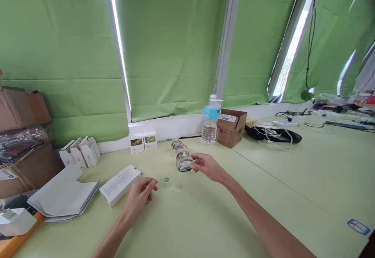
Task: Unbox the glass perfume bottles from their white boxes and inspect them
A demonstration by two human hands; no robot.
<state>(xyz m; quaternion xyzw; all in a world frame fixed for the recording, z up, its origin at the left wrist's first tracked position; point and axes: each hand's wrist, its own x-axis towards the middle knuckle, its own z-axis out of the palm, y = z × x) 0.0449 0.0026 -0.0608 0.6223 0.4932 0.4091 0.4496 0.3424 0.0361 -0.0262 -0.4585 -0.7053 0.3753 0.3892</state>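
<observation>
My right hand [207,167] reaches to the nearest of several round clear glass bottles, thumb and index finger on the right side of this glass bottle [184,162]. The other glass bottles [176,144] stand in a row behind it, partly hidden. My left hand [140,196] hovers at the table's left-middle with fingers curled in and nothing visible in them. Beside it lies a long white printed box [120,184]. Between my hands stand a small silver cap [166,182] and a tiny clear piece [179,186] too small to name.
Two small white boxes [143,141] and a water bottle [209,121] stand along the wall, with a brown carton [231,128] beside the bottle. At left are open white boxes [80,152], folded white sheets [64,195] and stacked cartons [32,168]. A black strap with cable [274,135] lies right.
</observation>
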